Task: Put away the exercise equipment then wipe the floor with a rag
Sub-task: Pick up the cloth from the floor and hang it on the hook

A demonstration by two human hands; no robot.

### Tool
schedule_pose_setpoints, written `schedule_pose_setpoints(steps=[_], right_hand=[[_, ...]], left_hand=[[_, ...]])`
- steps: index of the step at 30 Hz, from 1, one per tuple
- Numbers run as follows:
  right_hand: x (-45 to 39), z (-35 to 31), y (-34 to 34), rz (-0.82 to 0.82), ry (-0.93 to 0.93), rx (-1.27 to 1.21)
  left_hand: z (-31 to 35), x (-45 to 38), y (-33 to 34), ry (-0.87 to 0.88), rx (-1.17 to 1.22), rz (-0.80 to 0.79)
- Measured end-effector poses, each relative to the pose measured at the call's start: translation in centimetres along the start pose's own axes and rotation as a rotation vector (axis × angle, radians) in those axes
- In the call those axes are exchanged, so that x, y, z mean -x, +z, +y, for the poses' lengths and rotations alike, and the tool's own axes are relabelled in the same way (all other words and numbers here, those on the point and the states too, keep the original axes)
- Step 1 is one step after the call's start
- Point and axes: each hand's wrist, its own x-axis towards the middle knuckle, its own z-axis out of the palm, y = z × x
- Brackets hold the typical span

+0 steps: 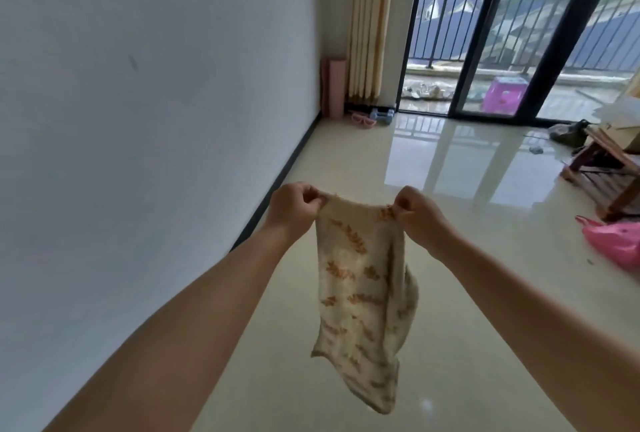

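A cream rag (360, 296) with an orange leaf print hangs in front of me above the glossy tiled floor (460, 244). My left hand (294, 209) pinches its upper left corner and my right hand (417, 215) pinches its upper right corner, so the cloth is held spread between them. In the far corner a rolled pink exercise mat (334, 86) stands upright against the wall. Light blue dumbbells (381, 115) and a pink piece of exercise gear (363, 118) lie on the floor beside it.
A white wall (156, 102) with a dark baseboard runs along the left. Sliding glass doors (485, 50) and a beige curtain (369, 22) close the far end. At the right stand a wooden stool (606, 175) and a pink plastic bag (616, 242).
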Motion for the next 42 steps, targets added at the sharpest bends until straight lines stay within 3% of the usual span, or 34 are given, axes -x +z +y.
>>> schedule_pose_setpoints(steps=[10,15,20,27,34,42], right_hand=[[-20.3,0.6,-11.7,0.093,-0.098,0.039],[-33.2,2.0,-16.3,-0.116,0.003,-0.157],[-45.4,1.7,-20.1,-0.097,0.015,-0.184],[-61.4,3.6,-22.1,-0.139,-0.098,-0.155],[-78.7,5.7,-24.5,-0.003,-0.224,-0.190],[-97.8,6.8,-29.1,-0.079,-0.347,-0.094]], left_hand=[[11.9,-21.6,6.2,0.140,0.078,0.123],[15.5,-34.2,9.2,0.203,0.172,0.102],[19.0,-47.1,11.7,0.247,0.237,0.032],[23.2,-62.8,16.9,0.312,0.265,0.053],[25.0,-78.0,22.1,0.264,0.265,0.108],[23.3,-94.3,27.2,0.107,0.276,0.146]])
